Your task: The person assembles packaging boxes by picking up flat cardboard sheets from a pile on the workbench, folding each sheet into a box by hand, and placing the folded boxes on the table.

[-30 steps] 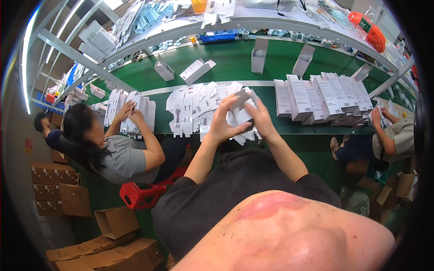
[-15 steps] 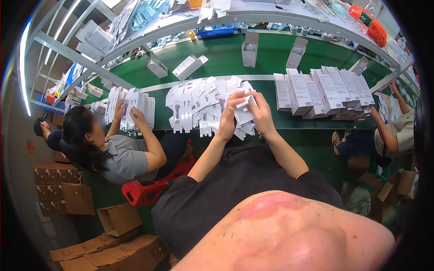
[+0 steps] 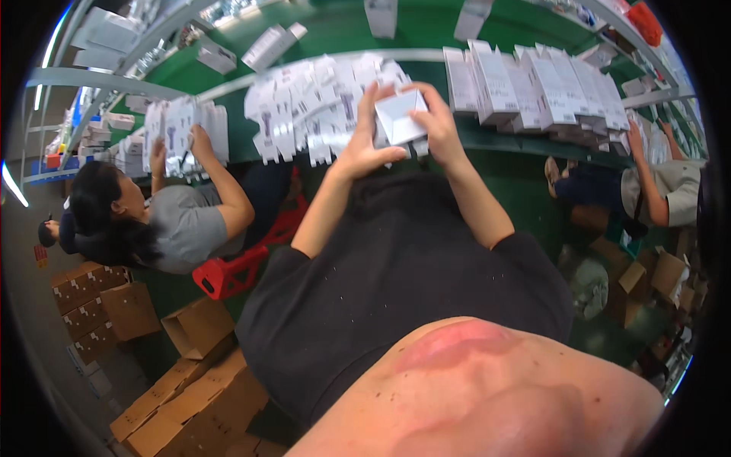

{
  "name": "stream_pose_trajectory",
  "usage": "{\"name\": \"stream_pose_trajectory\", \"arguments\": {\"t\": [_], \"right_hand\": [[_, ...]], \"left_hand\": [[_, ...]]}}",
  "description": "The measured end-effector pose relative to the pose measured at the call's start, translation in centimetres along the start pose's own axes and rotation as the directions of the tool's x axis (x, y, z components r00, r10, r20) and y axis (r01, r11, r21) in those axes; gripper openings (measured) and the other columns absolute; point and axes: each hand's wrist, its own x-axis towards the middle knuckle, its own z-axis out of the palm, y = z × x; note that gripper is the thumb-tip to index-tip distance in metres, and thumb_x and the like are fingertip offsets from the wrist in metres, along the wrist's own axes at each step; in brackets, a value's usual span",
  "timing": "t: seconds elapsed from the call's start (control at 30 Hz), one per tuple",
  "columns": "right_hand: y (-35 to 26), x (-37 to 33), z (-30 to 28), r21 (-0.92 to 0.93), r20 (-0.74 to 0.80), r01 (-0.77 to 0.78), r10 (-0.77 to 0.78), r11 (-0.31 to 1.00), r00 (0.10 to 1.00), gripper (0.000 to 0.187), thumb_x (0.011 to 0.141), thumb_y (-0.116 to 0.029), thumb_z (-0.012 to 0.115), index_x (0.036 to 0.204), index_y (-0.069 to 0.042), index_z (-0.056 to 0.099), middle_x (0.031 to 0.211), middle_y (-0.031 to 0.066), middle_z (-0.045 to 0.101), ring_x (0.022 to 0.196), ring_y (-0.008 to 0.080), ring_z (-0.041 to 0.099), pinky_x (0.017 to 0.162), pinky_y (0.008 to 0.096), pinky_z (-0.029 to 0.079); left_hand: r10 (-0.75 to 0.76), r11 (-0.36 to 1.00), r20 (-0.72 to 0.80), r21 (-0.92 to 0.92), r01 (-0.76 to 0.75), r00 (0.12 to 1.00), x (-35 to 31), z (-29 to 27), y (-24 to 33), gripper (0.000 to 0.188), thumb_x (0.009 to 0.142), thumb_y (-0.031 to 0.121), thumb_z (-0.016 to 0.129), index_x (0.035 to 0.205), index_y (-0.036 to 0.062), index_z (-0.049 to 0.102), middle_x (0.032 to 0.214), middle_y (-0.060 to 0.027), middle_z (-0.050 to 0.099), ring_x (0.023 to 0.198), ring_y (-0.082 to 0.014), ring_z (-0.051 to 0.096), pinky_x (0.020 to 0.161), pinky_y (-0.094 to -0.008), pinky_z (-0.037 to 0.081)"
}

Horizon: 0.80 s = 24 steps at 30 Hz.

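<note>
**Carton Held Square-End Up**

At left, a co-worker's hands (image 3: 200,142) hold flat cartons (image 3: 180,128). Beside them, flattened cartons (image 3: 304,107) lie fanned, probably for easy pickup. The left hand (image 3: 364,143), thumb spread wide, holds a white carton (image 3: 394,118) from its left; the right hand (image 3: 438,126) grips the opposite side, apparently steadying it. At right, upright cartons (image 3: 533,87) crowd together, likely saving room. Half a second earlier, the left hand was more curled and the square end less visible.

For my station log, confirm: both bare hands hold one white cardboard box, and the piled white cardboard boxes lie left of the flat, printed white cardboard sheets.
No: in the head view, the piled boxes lie right of the flat sheets. The left hand and right hand hold the box.
</note>
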Motion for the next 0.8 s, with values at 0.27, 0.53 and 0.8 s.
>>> {"name": "stream_pose_trajectory", "arguments": {"t": [0.27, 0.53, 0.8], "right_hand": [[-0.2, -3.0, -1.1, -0.624, 0.173, 0.292, -0.237, 0.725, 0.956, 0.050, 0.075, -0.021, 0.084, 0.119, -0.005, 0.067, 0.115, 0.0148, 0.066, 0.110, 0.0355, 0.064, 0.095, 0.0413, 0.053], [16.2, 1.5, -8.8, -0.886, 0.025, 0.185, -0.356, 0.425, 0.934, 0.046, 0.074, -0.024, 0.086, 0.117, -0.012, 0.072, 0.119, 0.0139, 0.061, 0.113, 0.0339, 0.060, 0.096, 0.0420, 0.053], [19.7, 3.5, -10.1, -0.997, -0.068, -0.071, -0.142, -0.017, 0.987, 0.066, 0.082, -0.051, 0.075, 0.139, -0.019, 0.062, 0.147, 0.0177, 0.048, 0.144, 0.0397, 0.035, 0.118, 0.0665, 0.024]], "left_hand": [[0.163, 0.598, 0.139, 0.773, -0.210, 0.977, -2.0, -0.4, -3.5, 0.081, 0.072, 0.016, 0.087, 0.143, 0.0098, 0.050, 0.146, -0.0188, 0.050, 0.137, -0.0376, 0.048, 0.116, -0.0525, 0.036], [0.164, 0.453, -0.387, 0.847, 0.279, 0.908, -0.2, -10.6, -17.3, 0.047, 0.079, 0.019, 0.076, 0.124, 0.0076, 0.067, 0.139, -0.0227, 0.057, 0.134, -0.0405, 0.050, 0.113, -0.0508, 0.039], [-0.252, 0.149, -0.892, 0.348, 0.926, 0.375, -5.2, -21.7, -22.8, 0.091, 0.073, 0.041, 0.073, 0.150, 0.0054, 0.041, 0.157, -0.0322, 0.030, 0.152, -0.0450, 0.023, 0.120, -0.0655, 0.021]]}}
